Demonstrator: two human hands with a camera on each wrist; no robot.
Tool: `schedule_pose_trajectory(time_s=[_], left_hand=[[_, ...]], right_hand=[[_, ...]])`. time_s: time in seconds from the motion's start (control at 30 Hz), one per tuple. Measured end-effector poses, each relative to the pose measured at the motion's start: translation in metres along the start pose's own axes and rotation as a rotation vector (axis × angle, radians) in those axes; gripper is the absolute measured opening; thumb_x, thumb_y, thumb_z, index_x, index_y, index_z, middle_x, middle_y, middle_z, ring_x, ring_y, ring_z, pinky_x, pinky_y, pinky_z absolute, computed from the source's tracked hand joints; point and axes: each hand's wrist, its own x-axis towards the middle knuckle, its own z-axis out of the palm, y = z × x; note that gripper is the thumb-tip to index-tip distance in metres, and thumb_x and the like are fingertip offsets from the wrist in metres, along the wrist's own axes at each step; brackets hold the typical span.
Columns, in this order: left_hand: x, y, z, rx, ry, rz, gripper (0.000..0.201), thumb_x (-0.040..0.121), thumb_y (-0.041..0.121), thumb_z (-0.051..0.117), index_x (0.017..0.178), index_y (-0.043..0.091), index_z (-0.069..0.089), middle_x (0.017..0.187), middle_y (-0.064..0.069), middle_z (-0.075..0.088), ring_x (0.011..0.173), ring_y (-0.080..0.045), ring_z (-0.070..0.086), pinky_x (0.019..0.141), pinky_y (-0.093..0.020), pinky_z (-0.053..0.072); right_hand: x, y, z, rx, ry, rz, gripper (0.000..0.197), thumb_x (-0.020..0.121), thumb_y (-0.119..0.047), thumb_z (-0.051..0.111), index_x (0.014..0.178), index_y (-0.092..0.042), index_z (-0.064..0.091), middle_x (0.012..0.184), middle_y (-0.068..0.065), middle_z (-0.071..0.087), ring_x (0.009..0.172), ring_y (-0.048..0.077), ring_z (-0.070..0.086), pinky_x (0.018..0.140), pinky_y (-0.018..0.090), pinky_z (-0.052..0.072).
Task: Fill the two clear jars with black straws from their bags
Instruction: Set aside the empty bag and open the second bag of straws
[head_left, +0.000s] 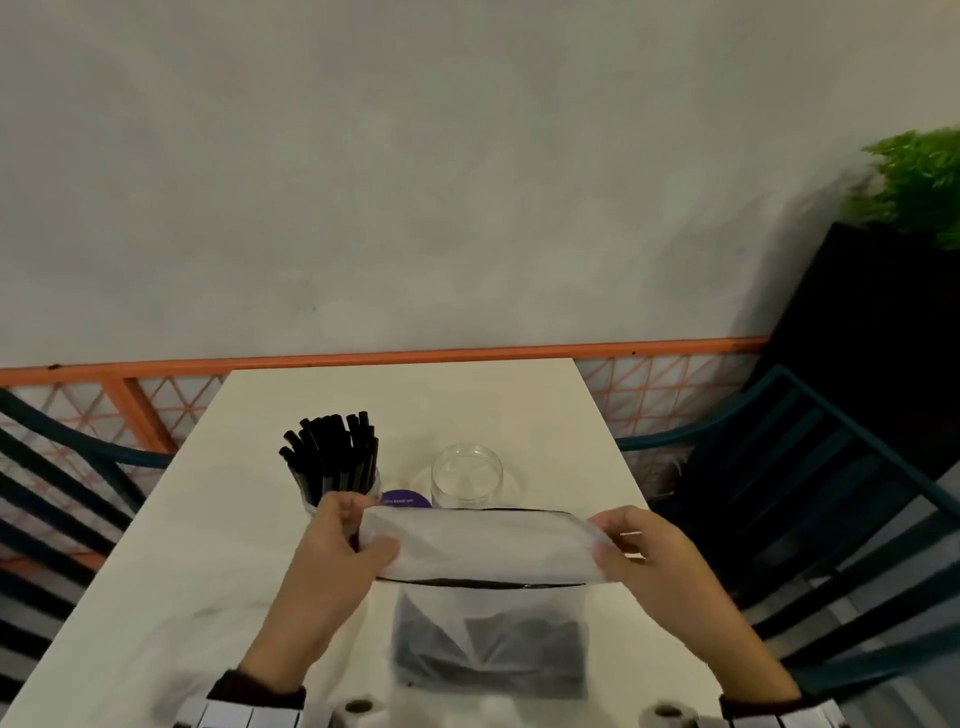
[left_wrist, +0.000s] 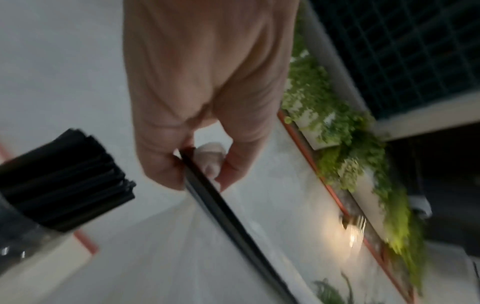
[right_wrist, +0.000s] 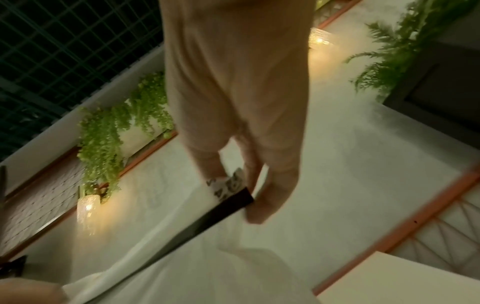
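Our left hand (head_left: 337, 540) and right hand (head_left: 636, 545) each pinch an end of the straw bag (head_left: 483, 551) above the worktop (head_left: 208, 545).

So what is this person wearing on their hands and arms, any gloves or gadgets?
No gloves: the left hand and right hand are bare, with no rings showing. At each wrist sits a dark cuff, and below it a white band crossed by dark lines. I cannot tell whether that band is sleeve or strap.
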Motion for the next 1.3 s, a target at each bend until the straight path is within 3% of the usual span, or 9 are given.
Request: schedule_pose_trajectory(time_s=[0.2,0.33,0.5,0.73,0.87,0.93,1.07,1.2,1.3], left_hand=[[0.005,-0.014,-0.01,0.323,0.114,0.105,0.013,0.075,0.02,0.074,0.068,0.017,0.063,0.072,-0.002,0.067,0.067,-0.017,0.061,0.057,-0.022,0.041],[0.002,-0.018,-0.001,0.019,-0.105,-0.078,0.004,0.079,0.016,0.069,0.08,0.017,0.073,0.078,-0.003,0.076,0.079,-0.018,0.069,0.076,-0.029,0.053],[0.005,-0.029,-0.002,-0.559,-0.324,-0.439,0.024,0.069,0.02,0.072,0.087,0.005,0.067,0.083,-0.007,0.064,0.067,-0.014,0.056,0.066,-0.024,0.052],[0.014,-0.035,-0.01,-1.079,-0.278,-0.509,0.059,0.011,0.003,0.092,0.067,0.003,0.073,0.068,-0.007,0.072,0.056,-0.015,0.066,0.058,-0.027,0.057],[0.016,-0.043,-0.008,-1.179,-0.28,-0.517,0.062,0.015,0.0,0.089,0.073,0.004,0.066,0.072,-0.008,0.067,0.061,-0.019,0.065,0.059,-0.033,0.057],[0.014,-0.042,-0.01,-1.146,-0.342,-0.514,0.062,0.025,0.01,0.092,0.082,0.006,0.067,0.079,-0.01,0.07,0.068,-0.022,0.069,0.063,-0.035,0.057],[0.008,-0.033,-0.014,-0.905,-0.357,-0.361,0.075,0.035,0.019,0.093,0.103,0.012,0.063,0.091,-0.007,0.069,0.077,-0.019,0.068,0.068,-0.032,0.055],[0.001,-0.025,-0.008,-0.57,-0.221,-0.27,0.053,0.065,-0.007,0.069,0.112,0.012,0.054,0.1,-0.011,0.061,0.087,-0.022,0.058,0.077,-0.033,0.047],[-0.001,-0.028,-0.008,-0.199,-0.032,-0.116,0.035,0.079,-0.006,0.061,0.1,0.018,0.046,0.09,-0.004,0.056,0.078,-0.017,0.055,0.067,-0.025,0.044]], right_hand=[[-0.001,0.001,0.005,-0.001,0.175,0.011,0.009,0.087,-0.016,0.06,0.091,-0.016,0.068,0.074,0.006,0.068,0.068,0.019,0.063,0.058,0.023,0.051],[0.002,-0.004,0.011,0.453,0.014,0.189,0.01,0.088,-0.01,0.058,0.093,-0.008,0.066,0.082,0.014,0.073,0.074,0.027,0.067,0.063,0.029,0.056],[0.011,-0.003,0.021,1.096,-0.17,0.437,0.01,0.076,-0.007,0.063,0.081,-0.009,0.055,0.07,0.009,0.07,0.059,0.018,0.067,0.058,0.031,0.06],[0.024,0.012,0.015,1.479,-0.13,0.483,0.097,0.006,0.021,0.083,0.099,0.014,0.055,0.083,0.026,0.069,0.066,0.03,0.071,0.054,0.037,0.059],[0.026,0.019,0.018,1.712,-0.224,0.528,0.073,0.025,0.034,0.074,0.09,0.008,0.054,0.069,0.016,0.06,0.051,0.023,0.06,0.045,0.031,0.056],[0.022,0.021,0.018,1.694,-0.238,0.509,0.056,0.042,0.024,0.076,0.078,-0.006,0.047,0.064,0.008,0.047,0.051,0.017,0.049,0.051,0.021,0.048],[0.007,0.013,0.018,1.171,-0.051,0.28,0.036,0.076,0.004,0.06,0.102,-0.017,0.046,0.081,0.017,0.054,0.079,0.026,0.052,0.078,0.036,0.043],[0.0,0.011,0.025,0.327,0.194,0.154,0.026,0.087,-0.002,0.056,0.107,-0.016,0.049,0.097,0.011,0.059,0.084,0.025,0.057,0.077,0.036,0.048],[0.001,0.017,0.028,0.095,0.353,0.134,0.006,0.084,-0.016,0.064,0.089,-0.014,0.061,0.089,0.007,0.064,0.079,0.025,0.063,0.074,0.04,0.053]])
